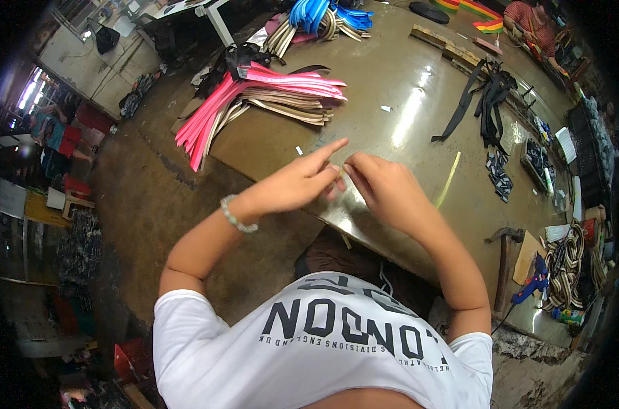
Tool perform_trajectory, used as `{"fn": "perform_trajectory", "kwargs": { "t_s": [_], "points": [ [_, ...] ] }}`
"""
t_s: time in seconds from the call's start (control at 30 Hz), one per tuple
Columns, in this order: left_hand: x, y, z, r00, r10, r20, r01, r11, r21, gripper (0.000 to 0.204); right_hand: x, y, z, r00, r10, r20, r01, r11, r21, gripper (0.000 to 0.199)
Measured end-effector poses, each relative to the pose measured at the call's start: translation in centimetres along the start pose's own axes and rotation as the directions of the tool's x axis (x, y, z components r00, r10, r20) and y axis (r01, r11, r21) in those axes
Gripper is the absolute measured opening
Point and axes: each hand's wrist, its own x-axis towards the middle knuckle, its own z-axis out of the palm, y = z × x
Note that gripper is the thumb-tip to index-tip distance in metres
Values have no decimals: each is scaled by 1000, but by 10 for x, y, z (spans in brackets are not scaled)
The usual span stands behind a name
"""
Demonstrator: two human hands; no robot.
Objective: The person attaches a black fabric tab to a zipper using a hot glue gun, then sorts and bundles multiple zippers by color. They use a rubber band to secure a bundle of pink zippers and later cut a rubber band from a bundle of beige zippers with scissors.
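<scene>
My left hand [297,183] is raised over the near edge of the table [371,129]. Its index finger points out straight, apart from the thumb, with the other fingers partly hidden below. A pale beaded bracelet [236,214] circles that wrist. Close beside its fingertips, my right hand [386,185] is closed in a pinch. Whatever lies between its fingers is too small to make out. Beyond my left hand lies a bundle of pink straps [272,83], with beige and brown striped straps [289,108] against it.
Blue straps [313,17] lie farther back. Black straps [487,102] and small dark pieces [499,176] are to the right, past a yellow strip [449,178]. A hammer [504,266] and a blue glue gun [532,281] rest near right. A co-worker [531,31] is at far right.
</scene>
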Motion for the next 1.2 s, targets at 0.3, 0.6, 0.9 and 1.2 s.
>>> {"fn": "perform_trajectory", "kwargs": {
  "t_s": [0.3, 0.6, 0.9, 1.2],
  "points": [
    [17, 41, -148, 986, 168, -14, -29, 247, 969, 76, 26, 54, -47, 912, 407, 45, -398, 857, 327, 32],
    [111, 12, -201, 976, -185, -115, 26, -424, 905, 107, 28, 105, -25, 911, 410, -47, -379, 876, 299, 31],
    [123, -3, -210, 959, -194, -205, 118, -384, 916, 103, 27, 102, -21, 923, 385, 32, -384, 904, 187, 29],
    [130, -3, -219, 919, -335, -207, 114, -276, 954, 69, 24, 102, -30, 942, 335, -29, -328, 933, 147, 26]
  ]
}}
